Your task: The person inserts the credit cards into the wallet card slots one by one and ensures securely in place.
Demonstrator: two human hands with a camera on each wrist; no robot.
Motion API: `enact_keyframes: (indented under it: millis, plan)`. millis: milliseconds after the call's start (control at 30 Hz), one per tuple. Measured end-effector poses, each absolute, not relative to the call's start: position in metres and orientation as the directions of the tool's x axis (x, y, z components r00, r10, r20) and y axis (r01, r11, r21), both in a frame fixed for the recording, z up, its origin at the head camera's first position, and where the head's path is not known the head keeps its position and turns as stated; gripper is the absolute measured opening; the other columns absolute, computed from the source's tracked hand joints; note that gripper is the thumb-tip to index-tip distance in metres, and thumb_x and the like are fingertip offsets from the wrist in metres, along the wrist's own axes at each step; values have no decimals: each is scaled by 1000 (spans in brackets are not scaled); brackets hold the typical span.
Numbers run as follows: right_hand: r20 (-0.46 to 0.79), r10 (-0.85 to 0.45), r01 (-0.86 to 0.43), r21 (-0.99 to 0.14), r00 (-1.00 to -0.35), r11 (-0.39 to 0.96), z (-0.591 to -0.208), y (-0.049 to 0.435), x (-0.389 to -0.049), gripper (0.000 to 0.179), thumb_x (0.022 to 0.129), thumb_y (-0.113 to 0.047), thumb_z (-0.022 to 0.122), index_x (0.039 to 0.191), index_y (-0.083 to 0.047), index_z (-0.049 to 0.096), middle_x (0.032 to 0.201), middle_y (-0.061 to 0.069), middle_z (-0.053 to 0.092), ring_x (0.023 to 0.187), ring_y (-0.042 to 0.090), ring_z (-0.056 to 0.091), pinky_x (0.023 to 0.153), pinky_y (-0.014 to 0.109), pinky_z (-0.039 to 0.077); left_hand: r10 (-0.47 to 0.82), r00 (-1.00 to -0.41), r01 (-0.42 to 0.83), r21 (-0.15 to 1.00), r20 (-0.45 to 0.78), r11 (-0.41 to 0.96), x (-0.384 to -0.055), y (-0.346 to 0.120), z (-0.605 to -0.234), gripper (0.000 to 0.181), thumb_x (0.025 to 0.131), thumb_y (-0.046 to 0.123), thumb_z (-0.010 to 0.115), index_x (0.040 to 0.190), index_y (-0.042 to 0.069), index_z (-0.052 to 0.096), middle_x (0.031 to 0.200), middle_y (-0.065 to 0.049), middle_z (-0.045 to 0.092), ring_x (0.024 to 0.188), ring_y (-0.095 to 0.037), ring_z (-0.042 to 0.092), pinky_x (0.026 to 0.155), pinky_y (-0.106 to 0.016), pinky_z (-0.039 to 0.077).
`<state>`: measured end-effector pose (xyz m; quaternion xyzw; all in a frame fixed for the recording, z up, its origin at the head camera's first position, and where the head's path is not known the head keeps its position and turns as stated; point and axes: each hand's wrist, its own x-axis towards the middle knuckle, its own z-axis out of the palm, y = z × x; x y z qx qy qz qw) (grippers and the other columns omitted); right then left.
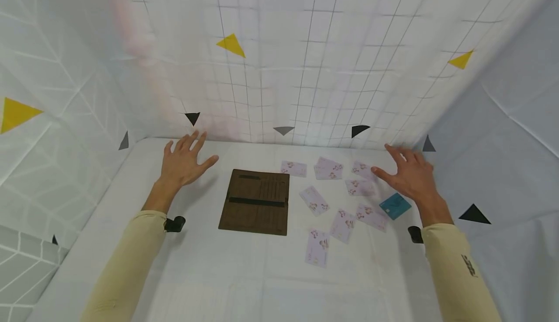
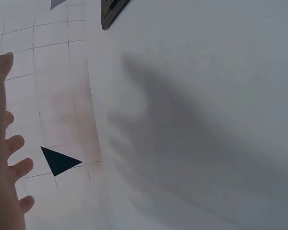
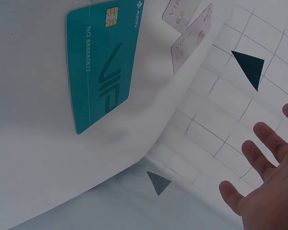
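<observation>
Lying flat and opened on the white worktop, the brown wallet sits between the two hands, its card slots facing up; it looks soft and light, likely easiest to take by an outer edge or along the fold; to its right the pale patterned cards lie scattered, some overlapping, and a teal chip card rests just beside the right hand; such cards are probably thin, stiff and slick, so a nail under one edge or a slide to the worktop's rim would serve better than a pinch from above; the right hand hovers above the cards, fingers spread and holding nothing; the left hand hovers left of the wallet, fingers likewise apart and empty; white gridded sheets with black, grey and yellow triangles wall in the space.
</observation>
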<state>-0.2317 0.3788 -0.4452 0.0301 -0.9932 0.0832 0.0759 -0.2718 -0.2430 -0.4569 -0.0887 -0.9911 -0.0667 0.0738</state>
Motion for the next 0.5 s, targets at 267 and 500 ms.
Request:
enact_keyframes:
  millis: [267, 500]
  plan:
    - [129, -72, -94, -170, -989, 981, -453, 380, -230, 95, 88, -76, 54, 160, -19, 29, 154, 30, 32, 136, 58, 27, 96, 83, 23, 194, -969, 215, 137, 153, 967, -265, -244, -464, 95, 90, 83, 35, 162, 24, 21, 166, -8, 24, 149, -36, 26, 115, -67, 12]
    - [84, -106, -118, -161, -991, 980, -459, 383, -227, 94, 88, -75, 53, 158, -17, 32, 152, 29, 35, 136, 56, 29, 94, 82, 26, 205, -975, 214, 130, 81, 968, -259, -242, -470, 97, 89, 85, 31, 163, 23, 18, 167, -8, 21, 149, -36, 24, 116, -65, 12]
